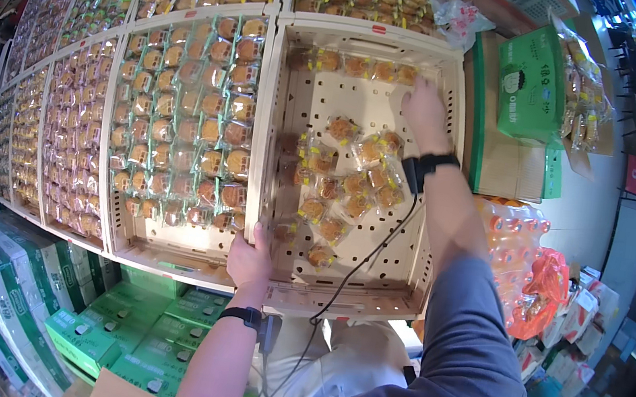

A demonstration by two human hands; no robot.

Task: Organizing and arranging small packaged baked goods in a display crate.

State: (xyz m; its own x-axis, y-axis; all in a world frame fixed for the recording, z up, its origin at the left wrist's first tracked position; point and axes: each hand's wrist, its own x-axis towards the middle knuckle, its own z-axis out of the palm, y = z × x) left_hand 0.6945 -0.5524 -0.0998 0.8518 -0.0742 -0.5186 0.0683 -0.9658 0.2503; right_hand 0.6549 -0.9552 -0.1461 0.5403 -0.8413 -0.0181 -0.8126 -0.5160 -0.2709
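My right hand (425,113) is inside a cream plastic crate (344,275) with a perforated floor. Its fingertips are at the right end of a row of wrapped round pastries (356,66) along the far wall; whether they grip the end one is hidden. Nearer to me, several loose wrapped pastries (356,185) lie scattered and partly overlapping on the crate floor. My left hand (251,256) holds the crate's left side wall near its front corner, thumb on top. Both wrists wear black straps, and a black cable (368,251) hangs from the right one across the crate.
To the left, a neighbouring crate (166,238) holds packed rows of wrapped pastries, with more filled crates beyond. Green cartons (152,334) are stacked below at the front left. On the right stand an open green box (528,88), bottled drinks (504,243) and a red plastic bag (543,291).
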